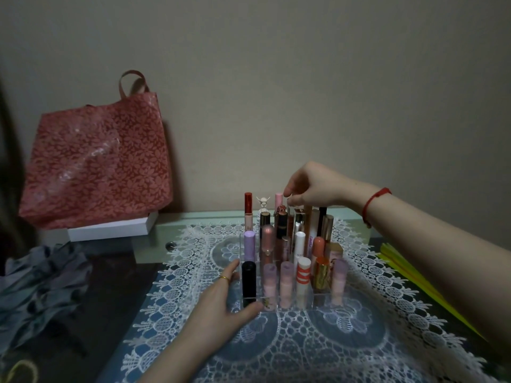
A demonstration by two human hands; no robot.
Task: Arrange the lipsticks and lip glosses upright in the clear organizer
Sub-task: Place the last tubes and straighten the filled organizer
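The left hand (221, 302) lay open on the lace cloth (304, 344), its straight fingers touching the left wall of the clear organizer (322, 299) and its thumb against the front left corner. A gold ring (224, 278) sat on one finger.

The organizer stood directly between the two hands, packed with upright lipsticks and lip glosses. A black tube (249, 280) stood just beside the left fingertips, with a lilac-capped tube (249, 244) behind it and a red tube (248, 203) further back. Toward the right of the front row were a white tube with orange-red stripes (303, 275) and a gold tube (322, 275).

The right hand (315, 186) hung over the far row with its fingers curled downward, pinching the top of a back-row tube (294, 207); what kind of tube it was could not be made out. A red string bracelet (373, 203) circled that wrist.

Beyond the left hand, a red floral bag (96, 167) leaned on the wall over a white box (110, 229). Crumpled grey fabric (41, 286) lay on the dark worktop (124, 286) to the left of that hand. Yellow strips (414, 275) lay under the right forearm.
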